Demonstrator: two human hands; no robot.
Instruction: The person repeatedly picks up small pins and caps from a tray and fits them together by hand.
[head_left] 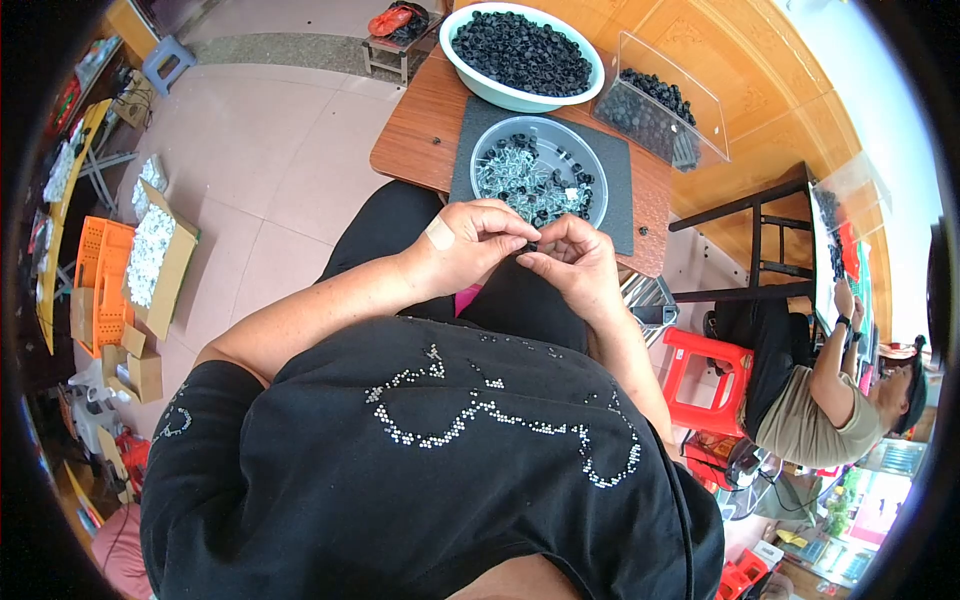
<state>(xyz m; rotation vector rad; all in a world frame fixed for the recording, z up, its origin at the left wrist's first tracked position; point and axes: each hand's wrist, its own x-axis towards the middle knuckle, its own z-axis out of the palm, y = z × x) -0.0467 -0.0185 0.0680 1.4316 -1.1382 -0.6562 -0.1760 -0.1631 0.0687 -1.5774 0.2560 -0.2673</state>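
Observation:
My left hand (462, 243), with a plaster on its back, and my right hand (577, 264) meet fingertip to fingertip above my lap. Both are closed in a pinch on a small black piece (531, 246), mostly hidden by the fingers. Just beyond them a clear round tub (598, 160) rests on a dark grey mat (620, 200). Inside it lie many shiny thin metal pieces (505, 170), perhaps screws or pins, mixed with small black plastic pieces (566, 178).
A brown table (408, 140) bears a pale basin (455, 70) heaped with black pieces and a clear bin (712, 140) holding more. To the right, a person (820, 410) works beside a red stool (708, 382). Leftward stand an orange crate (100, 270) and a cardboard box (170, 280).

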